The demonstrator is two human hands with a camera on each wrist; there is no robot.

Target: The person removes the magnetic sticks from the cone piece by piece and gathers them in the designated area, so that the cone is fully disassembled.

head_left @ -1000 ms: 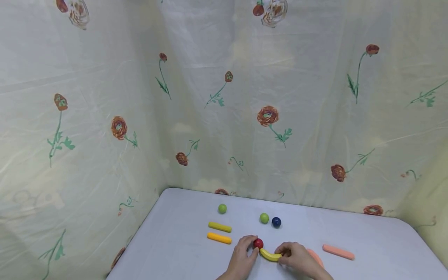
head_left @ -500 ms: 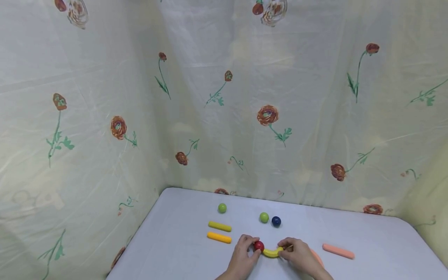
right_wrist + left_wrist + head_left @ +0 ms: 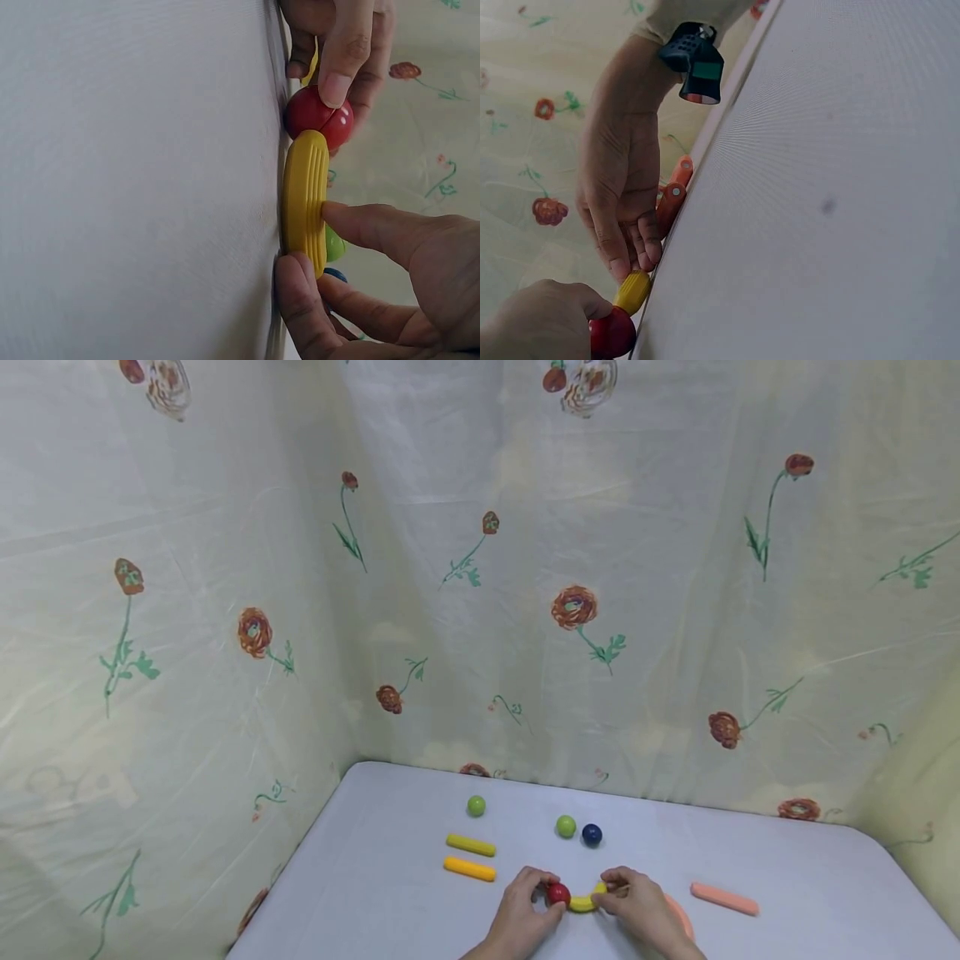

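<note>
My left hand (image 3: 519, 912) pinches a glossy red ball (image 3: 558, 894) between thumb and fingers, low over the white table. Against the ball's right side lies one end of a yellow curved rod (image 3: 304, 199), ridged along its length. The rod's other end is pinched between the thumb and fingers of my right hand (image 3: 637, 906). In the right wrist view the ball (image 3: 311, 112) and rod touch end to end. The left wrist view shows the same red ball (image 3: 613, 333) and the rod's ridged tip (image 3: 633, 291) near the right fingers.
On the white table (image 3: 360, 877), two green balls (image 3: 476, 806) and a dark blue ball (image 3: 592, 835) sit farther back. Yellow (image 3: 471, 845) and orange (image 3: 469, 868) straight rods lie left. A salmon straight rod (image 3: 724, 898) lies right, and a salmon curved piece (image 3: 681, 917) is partly behind my right hand.
The yellow curved rod has turned, its right end swinging up and away from me. The red ball has shifted slightly right and nearer, with my left thumb now across its front.
</note>
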